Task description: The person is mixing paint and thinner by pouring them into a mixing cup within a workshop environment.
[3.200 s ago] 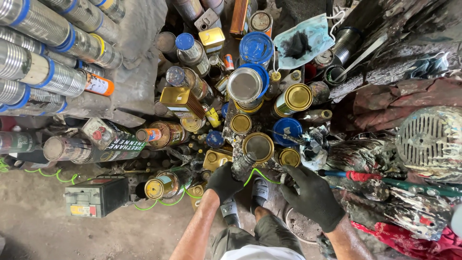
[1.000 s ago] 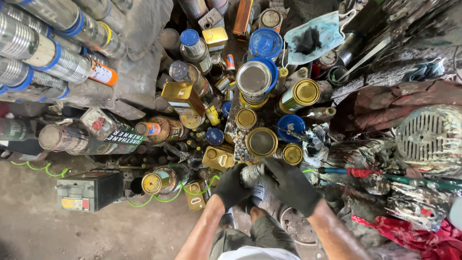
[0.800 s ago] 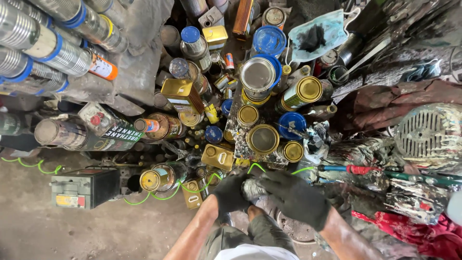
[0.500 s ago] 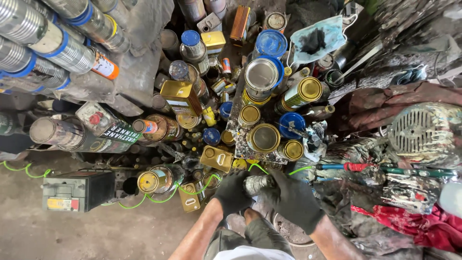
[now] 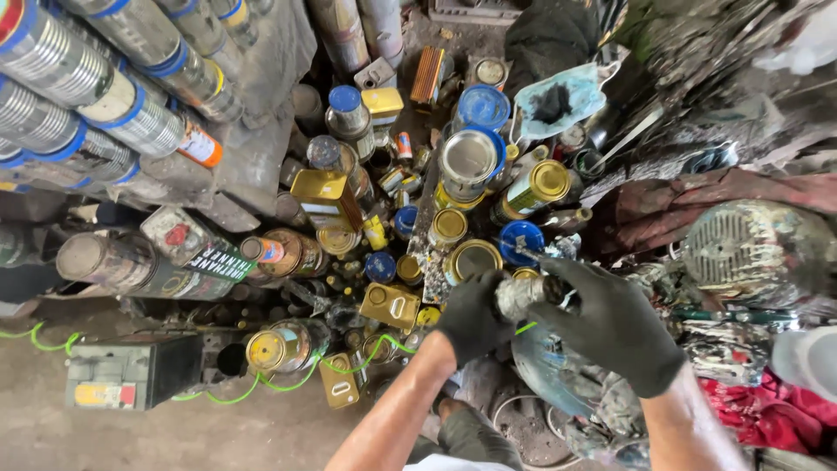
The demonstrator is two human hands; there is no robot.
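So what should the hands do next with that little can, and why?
Probably keep twisting its top. The left hand grips the small dirty can from one side and the right hand wraps the other end, holding it up above the crowded paint tins, so nothing is set down yet.

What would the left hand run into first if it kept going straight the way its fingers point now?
The left hand points up and right, and is already wrapped around the small grimy can that the right hand also grips. Past that, probably the blue-lidded can, though depth is unclear.
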